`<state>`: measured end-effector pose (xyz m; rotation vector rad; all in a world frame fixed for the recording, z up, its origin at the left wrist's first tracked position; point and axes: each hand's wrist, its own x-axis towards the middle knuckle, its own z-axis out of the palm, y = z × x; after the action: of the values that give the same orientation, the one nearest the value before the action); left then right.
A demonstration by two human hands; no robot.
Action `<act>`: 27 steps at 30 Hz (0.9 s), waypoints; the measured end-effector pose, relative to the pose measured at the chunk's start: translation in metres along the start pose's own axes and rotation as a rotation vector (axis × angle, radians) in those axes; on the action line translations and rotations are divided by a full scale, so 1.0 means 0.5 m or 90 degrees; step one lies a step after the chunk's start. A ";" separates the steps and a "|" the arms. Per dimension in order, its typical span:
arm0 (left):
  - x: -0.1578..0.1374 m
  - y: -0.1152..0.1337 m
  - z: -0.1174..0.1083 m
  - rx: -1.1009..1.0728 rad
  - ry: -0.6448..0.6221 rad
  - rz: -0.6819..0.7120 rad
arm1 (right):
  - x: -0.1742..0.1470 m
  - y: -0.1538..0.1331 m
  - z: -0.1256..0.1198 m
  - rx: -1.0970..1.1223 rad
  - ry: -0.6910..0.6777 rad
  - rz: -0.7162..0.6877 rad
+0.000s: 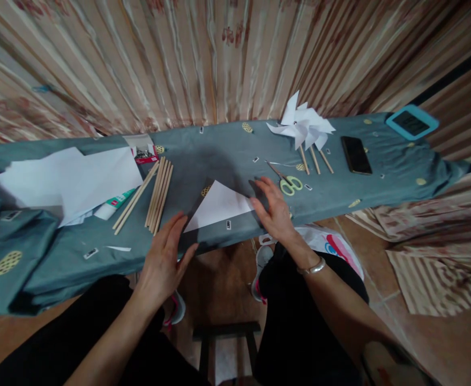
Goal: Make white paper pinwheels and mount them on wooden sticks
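A white sheet of paper folded to a triangle lies near the front edge of the cloth-covered table, its peak pointing away from me. My left hand is at its left corner, fingers stretched and thumb apart. At the right corner is my right hand, its fingers spread and the fingertips at or just over the paper's tip. Neither hand grips the sheet. Green-handled scissors lie just beyond my right hand. Left of the triangle rest several wooden sticks.
White paper sheets and a green-and-white tube lie at left, near a red box of small metal pieces. Paper pinwheels on sticks, a phone and a blue-framed device are at right. A curtain hangs behind.
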<state>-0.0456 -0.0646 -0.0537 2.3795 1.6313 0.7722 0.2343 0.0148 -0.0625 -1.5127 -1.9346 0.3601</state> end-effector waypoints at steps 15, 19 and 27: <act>0.080 0.017 0.025 -0.293 -0.014 -0.224 | 0.044 -0.016 0.010 0.216 -0.126 0.051; 0.101 0.013 0.027 -0.465 0.027 -0.334 | 0.038 -0.015 -0.011 0.314 -0.095 0.054; 0.150 0.047 0.011 -0.627 -0.045 -0.401 | 0.035 -0.013 -0.040 0.450 -0.022 0.075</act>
<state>-0.0028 -0.0050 -0.0244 1.1299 1.3561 0.9998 0.2397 0.0256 -0.0381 -1.1417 -1.4990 1.0036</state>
